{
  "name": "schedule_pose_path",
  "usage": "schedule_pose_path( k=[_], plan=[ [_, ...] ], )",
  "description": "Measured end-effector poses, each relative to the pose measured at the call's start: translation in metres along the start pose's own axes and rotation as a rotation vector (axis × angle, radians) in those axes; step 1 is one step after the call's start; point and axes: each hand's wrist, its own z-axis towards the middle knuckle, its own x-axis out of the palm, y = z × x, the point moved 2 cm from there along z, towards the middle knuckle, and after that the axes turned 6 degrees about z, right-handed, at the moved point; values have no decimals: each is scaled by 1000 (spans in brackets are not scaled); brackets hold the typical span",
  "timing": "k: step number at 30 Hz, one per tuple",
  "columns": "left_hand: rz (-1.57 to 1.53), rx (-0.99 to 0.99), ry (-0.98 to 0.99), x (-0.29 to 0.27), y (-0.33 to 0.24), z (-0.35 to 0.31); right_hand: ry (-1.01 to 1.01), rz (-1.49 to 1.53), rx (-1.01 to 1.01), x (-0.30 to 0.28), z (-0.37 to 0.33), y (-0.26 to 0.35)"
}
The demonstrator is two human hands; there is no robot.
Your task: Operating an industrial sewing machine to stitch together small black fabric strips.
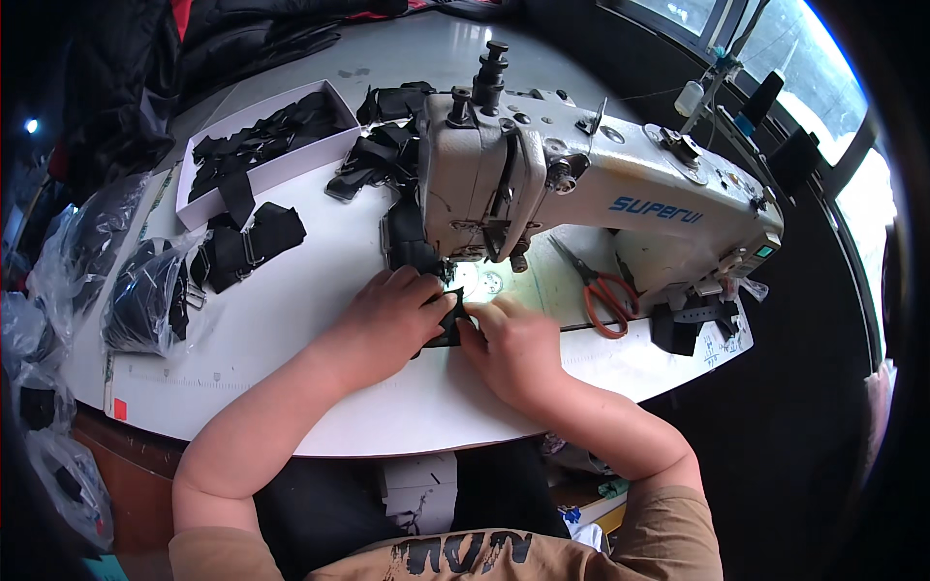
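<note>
Under the lit needle area of a white sewing machine [572, 194], both of my hands work close together on a piece of black webbing strap [451, 316]. My left hand [392, 312] has its fingers bent over the strap from the left, just in front of the presser foot. From the right, my right hand [513, 341] pinches the strap's edge between thumb and fingers. Further black strap [407, 232] with a metal buckle runs back along the left of the machine head. My fingers hide part of the piece.
Orange-handled scissors [608, 300] lie right of the needle area. A white box [281, 174] of black strap pieces stands at the back left. Buckled straps [247, 247] and a plastic-wrapped bundle [145, 300] lie at left. More black pieces [683, 324] sit at the right table edge.
</note>
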Motion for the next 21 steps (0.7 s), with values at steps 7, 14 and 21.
schedule_pose_path(
  k=[7,14,21],
  plan=[
    [19,1,6,1,2,0,42,-59,-72,5,-2,7],
    [32,64,-75,2,4,0,74,-78,-103,7,-2,5],
    [88,37,-14,-5,4,0,80,-36,-140,5,-5,4]
  ],
)
